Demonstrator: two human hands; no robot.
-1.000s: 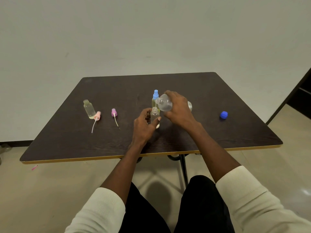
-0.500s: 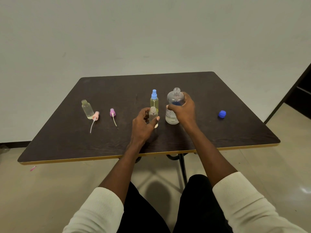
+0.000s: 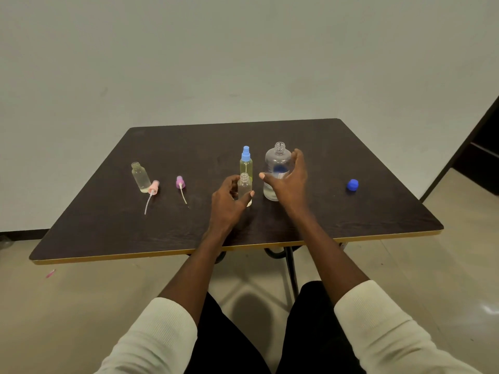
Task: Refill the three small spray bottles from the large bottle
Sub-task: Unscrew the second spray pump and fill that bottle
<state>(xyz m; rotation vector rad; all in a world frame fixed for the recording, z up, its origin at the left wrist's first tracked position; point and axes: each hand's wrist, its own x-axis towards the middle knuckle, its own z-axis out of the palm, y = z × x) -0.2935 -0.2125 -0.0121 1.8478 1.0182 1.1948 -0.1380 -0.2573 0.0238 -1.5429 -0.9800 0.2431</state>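
Note:
The large clear bottle (image 3: 277,163) stands upright and uncapped on the dark table (image 3: 351,211). My right hand (image 3: 289,182) hovers just in front of it with fingers spread, off the bottle. My left hand (image 3: 229,201) holds a small open spray bottle (image 3: 245,186) upright at the table's middle. Right behind that one stands a small bottle with a blue spray cap (image 3: 246,163). A third small bottle (image 3: 140,176), uncapped, stands at the left.
A pink spray cap with tube (image 3: 153,188) lies against the left bottle. A purple spray cap with tube (image 3: 180,183) lies nearer the middle. The large bottle's blue cap (image 3: 352,184) sits at the right.
The large bottle went from tilted over the small bottle to upright on the table. My right hand has let go of it and opened. My left hand kept its hold.

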